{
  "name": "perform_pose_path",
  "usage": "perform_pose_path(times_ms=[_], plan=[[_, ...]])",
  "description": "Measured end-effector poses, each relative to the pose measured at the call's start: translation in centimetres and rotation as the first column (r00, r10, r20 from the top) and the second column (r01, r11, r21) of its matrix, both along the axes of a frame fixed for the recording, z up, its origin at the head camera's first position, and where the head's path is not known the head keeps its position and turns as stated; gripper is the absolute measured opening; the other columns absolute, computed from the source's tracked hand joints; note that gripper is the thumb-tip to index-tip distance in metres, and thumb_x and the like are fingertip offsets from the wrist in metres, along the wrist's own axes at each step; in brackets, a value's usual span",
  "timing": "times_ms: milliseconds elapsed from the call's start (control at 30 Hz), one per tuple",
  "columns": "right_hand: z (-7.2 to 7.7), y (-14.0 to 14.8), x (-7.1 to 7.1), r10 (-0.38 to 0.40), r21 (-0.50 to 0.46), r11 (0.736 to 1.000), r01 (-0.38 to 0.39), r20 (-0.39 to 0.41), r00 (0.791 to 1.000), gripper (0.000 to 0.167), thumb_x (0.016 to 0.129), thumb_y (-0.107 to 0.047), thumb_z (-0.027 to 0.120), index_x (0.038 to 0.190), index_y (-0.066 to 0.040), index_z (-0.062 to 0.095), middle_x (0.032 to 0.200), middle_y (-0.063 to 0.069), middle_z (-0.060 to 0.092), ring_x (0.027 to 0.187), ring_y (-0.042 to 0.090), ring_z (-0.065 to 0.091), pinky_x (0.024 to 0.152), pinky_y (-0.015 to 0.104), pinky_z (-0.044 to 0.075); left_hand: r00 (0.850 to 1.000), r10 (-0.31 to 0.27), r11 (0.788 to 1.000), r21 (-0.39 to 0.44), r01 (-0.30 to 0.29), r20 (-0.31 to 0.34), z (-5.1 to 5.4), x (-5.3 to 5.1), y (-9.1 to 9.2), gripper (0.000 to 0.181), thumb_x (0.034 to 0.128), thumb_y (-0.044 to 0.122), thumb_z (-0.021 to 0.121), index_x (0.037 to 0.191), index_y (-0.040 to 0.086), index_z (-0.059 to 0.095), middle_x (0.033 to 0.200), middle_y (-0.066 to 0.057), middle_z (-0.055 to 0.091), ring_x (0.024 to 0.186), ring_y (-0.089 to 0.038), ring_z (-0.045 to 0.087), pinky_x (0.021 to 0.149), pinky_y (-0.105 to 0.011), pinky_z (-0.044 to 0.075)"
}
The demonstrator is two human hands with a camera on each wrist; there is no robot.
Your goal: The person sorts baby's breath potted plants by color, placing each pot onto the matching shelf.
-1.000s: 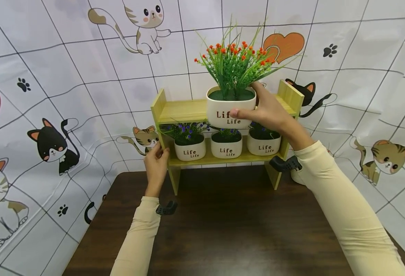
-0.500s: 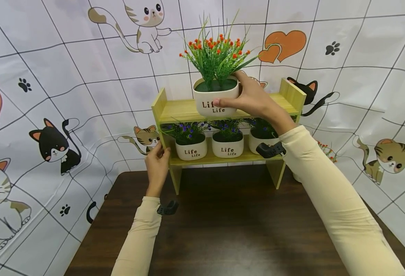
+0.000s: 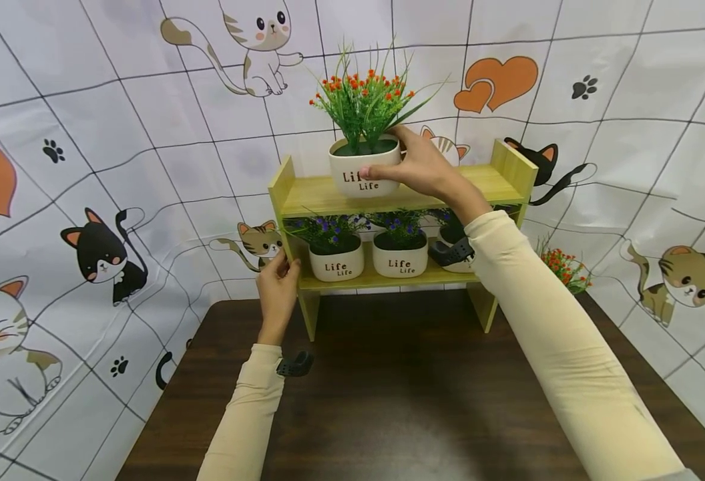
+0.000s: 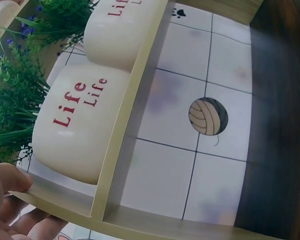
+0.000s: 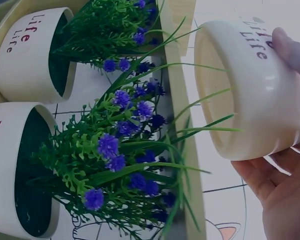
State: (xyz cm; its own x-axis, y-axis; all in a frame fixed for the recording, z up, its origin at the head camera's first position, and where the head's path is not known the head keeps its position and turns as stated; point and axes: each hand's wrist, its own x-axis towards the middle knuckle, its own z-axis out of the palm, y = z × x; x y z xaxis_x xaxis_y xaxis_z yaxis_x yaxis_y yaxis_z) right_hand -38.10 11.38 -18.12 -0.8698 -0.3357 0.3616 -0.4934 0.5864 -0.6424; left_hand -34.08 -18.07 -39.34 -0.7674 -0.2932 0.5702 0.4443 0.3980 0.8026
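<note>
My right hand point(image 3: 421, 167) holds a white oval flowerpot point(image 3: 352, 184) marked "Life", with orange flowers point(image 3: 367, 90) and green grass. Its thumb lies across the front. The pot hangs over the left half of the top board of a two-tier wooden shelf point(image 3: 448, 190); in the right wrist view, the raised pot's underside point(image 5: 215, 95) shows a gap to the board. My left hand point(image 3: 277, 290) grips the shelf's left side panel, thumb point(image 4: 17, 180) inside and fingers outside. Purple-flowered pots point(image 3: 336, 264) stand in a row on the lower tier, the right one partly hidden by my wrist.
The shelf stands at the back of a dark wooden table point(image 3: 388, 387), against a cat-patterned wall covering point(image 3: 196, 167). More orange flowers point(image 3: 565, 267) show beyond my right forearm, their pot hidden by the sleeve.
My right hand has carried the orange-flowered pot leftward and slightly down over the top board. The left hand keeps its grip on the side panel. More orange flowers have come into view at right.
</note>
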Motion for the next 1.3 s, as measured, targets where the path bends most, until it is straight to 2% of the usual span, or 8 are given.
perform_pose_path(times_ms=[133, 300, 400, 733, 900, 1167, 1233, 1300], plan=[[-0.5, 0.0, -0.5, -0.009, -0.014, 1.0, 0.01, 0.021, 1.0, 0.099, 0.088, -0.055, 0.083, 0.163, -0.011, 0.036, 0.138, 0.013, 0.062, 0.12, 0.026, 0.062, 0.1, 0.04, 0.051, 1.0, 0.002, 1.0, -0.011, -0.002, -0.004, 0.1, 0.1, 0.2, 0.037, 0.1012, 0.003, 0.069, 0.138, 0.0, 0.07, 0.125, -0.027, 0.075, 0.114, -0.037, 0.076, 0.084, -0.021, 0.059], [-1.4, 0.3, -1.3, 0.006, -0.015, 1.0, -0.005, 0.032, 0.999, 0.098, 0.091, -0.05, 0.081, 0.164, -0.006, 0.033, 0.149, 0.017, 0.057, 0.132, 0.03, 0.06, 0.11, 0.045, 0.05, 1.0, 0.009, 0.999, -0.03, -0.009, 0.002, 0.1, 0.1, 0.2, 0.035, 0.1019, 0.004, 0.068, 0.136, -0.001, 0.071, 0.125, -0.026, 0.075, 0.114, -0.036, 0.076, 0.087, -0.036, 0.063], [-1.7, 0.5, -1.5, 0.011, -0.007, 1.0, -0.011, 0.052, 0.999, 0.1, 0.094, -0.049, 0.079, 0.166, -0.004, 0.027, 0.151, 0.021, 0.055, 0.137, 0.033, 0.056, 0.116, 0.047, 0.047, 1.0, 0.009, 0.999, -0.032, -0.009, 0.005, 0.1, 0.1, 0.2, 0.034, 0.1021, 0.004, 0.068, 0.136, -0.001, 0.072, 0.125, -0.026, 0.075, 0.114, -0.036, 0.076, 0.088, -0.04, 0.063], [-2.0, -0.1, -1.7, 0.014, 0.005, 1.0, -0.015, 0.129, 0.991, 0.106, 0.096, -0.052, 0.075, 0.171, -0.01, 0.013, 0.154, 0.024, 0.052, 0.14, 0.036, 0.054, 0.119, 0.05, 0.043, 1.0, 0.01, 1.0, -0.004, -0.01, 0.008, 0.0, 0.0, 0.1, 0.039, 0.1017, 0.005, 0.068, 0.14, 0.002, 0.07, 0.126, -0.025, 0.075, 0.114, -0.036, 0.076, 0.079, -0.012, 0.055], [-2.5, -0.2, -2.0, 0.057, -0.002, 0.998, -0.057, 0.139, 0.989, 0.102, 0.1, -0.051, 0.071, 0.173, -0.014, 0.009, 0.154, 0.026, 0.051, 0.134, 0.037, 0.058, 0.114, 0.05, 0.047, 1.0, -0.001, 1.0, 0.0, 0.001, 0.017, -0.1, 0.0, 0.1, 0.039, 0.1023, 0.005, 0.068, 0.142, 0.004, 0.069, 0.129, -0.024, 0.074, 0.117, -0.034, 0.075, 0.081, -0.014, 0.056], [-2.7, -0.2, -2.0, 0.028, 0.035, 0.999, -0.032, 0.119, 0.992, 0.105, 0.101, -0.056, 0.066, 0.173, -0.016, 0.002, 0.16, 0.026, 0.047, 0.137, 0.039, 0.057, 0.115, 0.052, 0.046, 1.0, 0.001, 1.0, 0.0, -0.001, 0.013, 0.0, 0.0, 0.1, 0.04, 0.1025, 0.006, 0.067, 0.142, 0.003, 0.068, 0.128, -0.024, 0.075, 0.115, -0.036, 0.076, 0.077, -0.008, 0.052], [-2.7, -0.3, -1.9, 0.02, 0.045, 0.999, -0.025, 0.117, 0.993, 0.106, 0.101, -0.057, 0.065, 0.173, -0.015, -0.001, 0.162, 0.026, 0.045, 0.139, 0.039, 0.056, 0.116, 0.052, 0.045, 1.0, 0.008, 1.0, -0.003, -0.008, 0.024, 0.0, 0.0, 0.1, 0.04, 0.1029, 0.007, 0.067, 0.143, 0.004, 0.068, 0.128, -0.023, 0.075, 0.115, -0.035, 0.076, 0.079, -0.012, 0.054], [-2.8, -0.4, -1.8, 0.018, 0.036, 0.999, -0.023, 0.121, 0.992, 0.107, 0.102, -0.058, 0.063, 0.173, -0.015, -0.003, 0.166, 0.027, 0.04, 0.147, 0.039, 0.051, 0.12, 0.052, 0.043, 0.999, 0.013, 1.0, -0.003, -0.013, 0.03, 0.0, 0.0, 0.1, 0.04, 0.1028, 0.007, 0.068, 0.143, 0.004, 0.068, 0.129, -0.023, 0.074, 0.116, -0.035, 0.076, 0.084, -0.022, 0.06]])
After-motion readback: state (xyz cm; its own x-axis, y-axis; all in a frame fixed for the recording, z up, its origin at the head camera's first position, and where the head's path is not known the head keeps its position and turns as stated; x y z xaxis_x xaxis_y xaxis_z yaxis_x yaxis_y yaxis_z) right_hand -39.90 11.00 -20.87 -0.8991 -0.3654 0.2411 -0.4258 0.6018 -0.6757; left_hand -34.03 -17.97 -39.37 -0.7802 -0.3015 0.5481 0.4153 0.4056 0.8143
